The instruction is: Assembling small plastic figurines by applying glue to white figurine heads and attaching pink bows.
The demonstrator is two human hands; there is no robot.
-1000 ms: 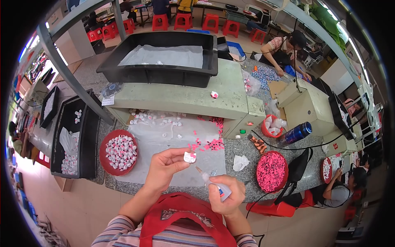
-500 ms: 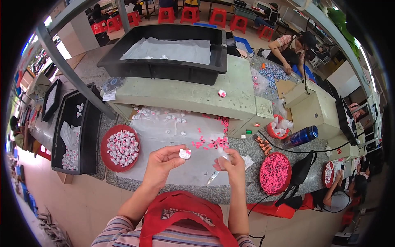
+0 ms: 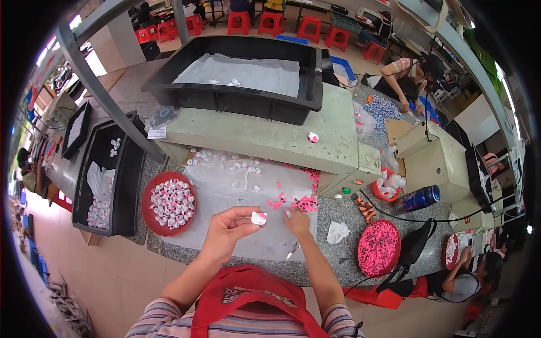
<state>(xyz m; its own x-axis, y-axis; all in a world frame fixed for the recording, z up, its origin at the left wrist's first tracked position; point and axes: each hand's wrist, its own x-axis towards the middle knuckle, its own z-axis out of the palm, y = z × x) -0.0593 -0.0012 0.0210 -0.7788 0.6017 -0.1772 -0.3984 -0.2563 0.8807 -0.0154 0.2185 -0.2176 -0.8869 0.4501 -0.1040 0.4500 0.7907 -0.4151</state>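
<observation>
My left hand [image 3: 228, 230] pinches a small rounded white piece with a pink patch [image 3: 258, 218] between thumb and fingertips, raised over the white sheet [image 3: 217, 200]. My right hand [image 3: 298, 223] reaches down at the near side of a loose scatter of small pink and black pieces [image 3: 303, 203]. Its fingers are drawn together, with a whitish bit showing at the tips; what it is cannot be made out. Below that hand lies a slim metal-bladed tool [image 3: 293, 250]. More white pieces [image 3: 242, 164] sit along the sheet's far part.
A red bowl of white-and-pink pieces [image 3: 146, 209] stands left, a red bowl heaped with pink pieces [image 3: 362, 256] right. A pale green metal housing [image 3: 259, 127] carries a black tray [image 3: 236, 104]. Nearby are a crumpled tissue [image 3: 337, 232], a blue bottle [image 3: 420, 200] and another black tray [image 3: 121, 208].
My right hand has moved away from me and slightly left, down to the loose pink pieces. My left hand still holds the white piece. The whole view has shifted slightly.
</observation>
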